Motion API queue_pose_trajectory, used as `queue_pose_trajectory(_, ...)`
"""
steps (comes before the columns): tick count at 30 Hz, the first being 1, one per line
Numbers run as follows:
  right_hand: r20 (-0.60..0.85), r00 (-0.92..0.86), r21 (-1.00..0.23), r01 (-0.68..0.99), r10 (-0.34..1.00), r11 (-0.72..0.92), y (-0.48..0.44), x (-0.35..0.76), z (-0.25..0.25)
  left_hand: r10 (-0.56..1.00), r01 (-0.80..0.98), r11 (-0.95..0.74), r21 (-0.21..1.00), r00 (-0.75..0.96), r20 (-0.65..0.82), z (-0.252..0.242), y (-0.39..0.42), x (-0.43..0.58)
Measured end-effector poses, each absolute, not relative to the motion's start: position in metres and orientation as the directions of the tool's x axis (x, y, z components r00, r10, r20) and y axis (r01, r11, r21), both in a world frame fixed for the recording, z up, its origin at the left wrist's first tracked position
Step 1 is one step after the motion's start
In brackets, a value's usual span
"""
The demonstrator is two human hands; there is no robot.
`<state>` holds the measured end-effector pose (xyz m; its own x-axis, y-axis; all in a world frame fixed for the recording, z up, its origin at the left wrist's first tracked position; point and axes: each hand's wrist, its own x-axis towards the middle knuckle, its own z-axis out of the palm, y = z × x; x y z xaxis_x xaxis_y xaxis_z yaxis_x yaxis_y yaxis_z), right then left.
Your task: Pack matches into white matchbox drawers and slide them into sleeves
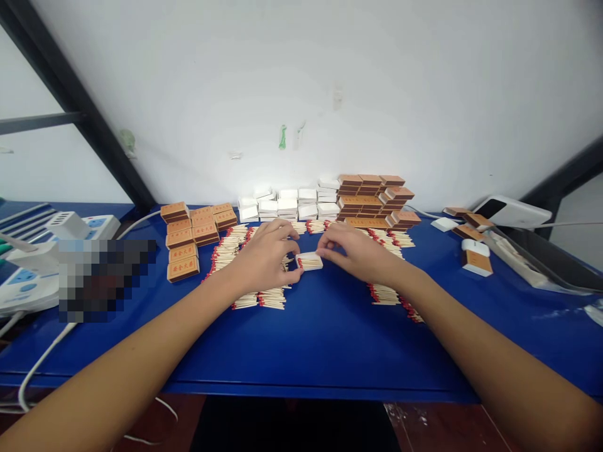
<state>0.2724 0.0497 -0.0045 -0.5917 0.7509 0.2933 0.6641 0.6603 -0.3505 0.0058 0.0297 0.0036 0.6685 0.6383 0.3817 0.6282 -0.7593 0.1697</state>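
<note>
A small white matchbox tray (318, 266) sits on the blue table between my hands, with several red-headed matches (308, 262) lying in it. My left hand (269, 254) curves around the tray's left end, thumb and fingers closed on it. At the tray's right end, the thumb and index finger of my right hand (347, 252) pinch together by its upper corner; whether a match is between them is too small to see. Loose matches (228, 251) lie in rows beside and under my left hand. More matches (385, 294) lie beneath my right wrist.
White trays (287, 204) are stacked against the wall, beside a pile of orange-brown matchboxes (365, 204). More matchboxes (181, 242) stand at left. A power strip (23, 292) with cables lies far left. A white device (511, 210) and an earphone case (475, 247) are at right.
</note>
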Motion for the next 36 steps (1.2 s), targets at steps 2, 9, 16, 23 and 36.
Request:
queue_pose_trajectory(2, 0.35, -0.506, -0.291, 0.741, 0.788, 0.605, 0.062, 0.284, -0.005, 0.628, 0.619, -0.768, 0.165, 0.676, 0.386, 0.004, 0.029, 0.006)
queue_pose_trajectory(9, 0.348, -0.443, -0.15, 0.844, 0.826, 0.515, 0.093, 0.311, -0.018, 0.612, 0.605, -0.78, 0.162, 0.681, 0.402, 0.001, 0.028, 0.005)
queue_pose_trajectory(16, 0.342, -0.457, -0.157, 0.834, 0.822, 0.529, 0.098, 0.31, -0.024, 0.611, 0.609, -0.778, 0.154, 0.678, 0.408, 0.002, 0.028, 0.006)
queue_pose_trajectory(23, 0.346, -0.478, -0.152, 0.821, 0.808, 0.55, 0.104, 0.311, -0.027, 0.622, 0.618, -0.77, 0.157, 0.673, 0.401, -0.001, 0.03, 0.005)
queue_pose_trajectory(36, 0.336, -0.488, -0.174, 0.808, 0.805, 0.562, 0.104, 0.309, -0.026, 0.639, 0.625, -0.761, 0.176, 0.673, 0.374, 0.003, 0.028, 0.006)
